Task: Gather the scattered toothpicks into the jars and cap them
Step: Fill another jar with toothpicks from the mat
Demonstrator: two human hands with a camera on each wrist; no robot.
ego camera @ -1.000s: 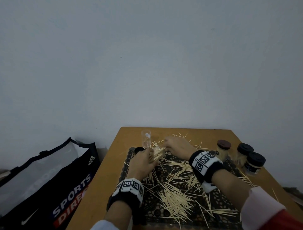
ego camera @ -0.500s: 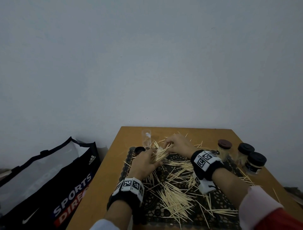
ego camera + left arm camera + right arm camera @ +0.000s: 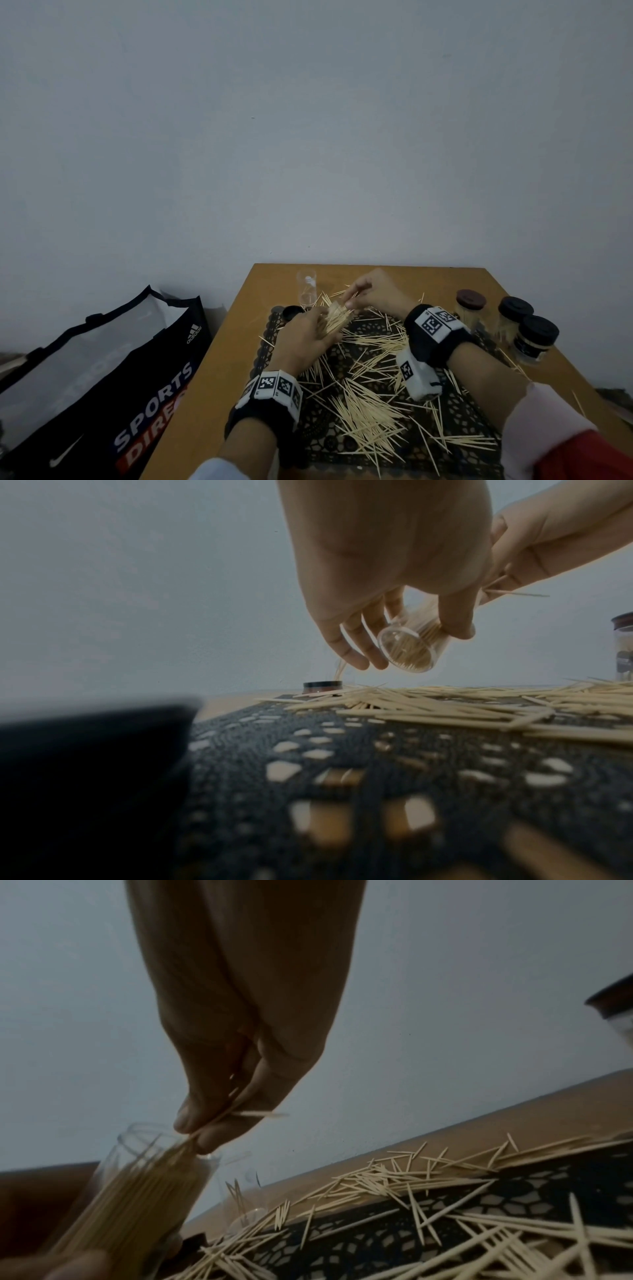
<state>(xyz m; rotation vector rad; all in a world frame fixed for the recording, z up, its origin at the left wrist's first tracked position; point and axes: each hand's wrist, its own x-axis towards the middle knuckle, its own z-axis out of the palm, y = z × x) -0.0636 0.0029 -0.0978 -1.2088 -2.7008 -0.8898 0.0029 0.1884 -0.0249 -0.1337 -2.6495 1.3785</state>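
Head view: the right hand [image 3: 376,291] has lifted, fingers pinching toothpicks [image 3: 240,1112] over the left hand's [image 3: 305,339] tilted jar [image 3: 409,649]; the bag [image 3: 102,377] reads "SPORTS".

Right hand [image 3: 236,1031] pinches toothpicks [image 3: 240,1110] at the tilted jar's [image 3: 143,1191] mouth.

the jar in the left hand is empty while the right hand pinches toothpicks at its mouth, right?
Not empty. The right wrist view shows the jar in the left hand already packed with toothpicks. The rest holds: the right hand pinches toothpicks at its mouth.
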